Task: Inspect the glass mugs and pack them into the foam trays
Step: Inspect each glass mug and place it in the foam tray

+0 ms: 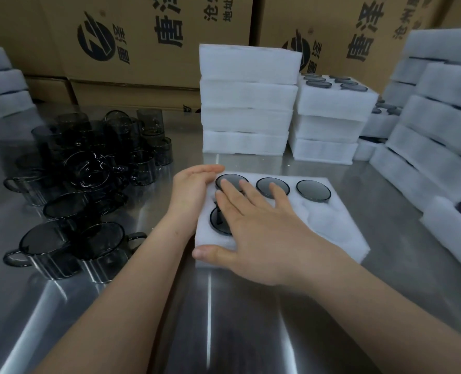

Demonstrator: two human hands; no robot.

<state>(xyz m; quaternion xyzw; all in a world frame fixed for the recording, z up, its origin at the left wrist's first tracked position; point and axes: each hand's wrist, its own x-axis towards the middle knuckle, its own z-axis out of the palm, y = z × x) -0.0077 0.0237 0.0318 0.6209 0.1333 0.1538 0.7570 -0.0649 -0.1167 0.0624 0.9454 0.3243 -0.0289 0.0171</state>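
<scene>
Loose mugs (83,190) piled at left on the steel table (251,319). Left hand (194,190), fingers together, flat vs the tray's (340,233) left edge. Right hand (253,233) spread over the tray w/ four mugs sunk in.

A brushed steel counter (251,319) fills the foreground, streaked with pale reflections of overhead light. Behind it, large brown cardboard cartons (148,36) printed with a black logo and Chinese characters stand stacked like a wall, closing off the whole back of the scene.
</scene>
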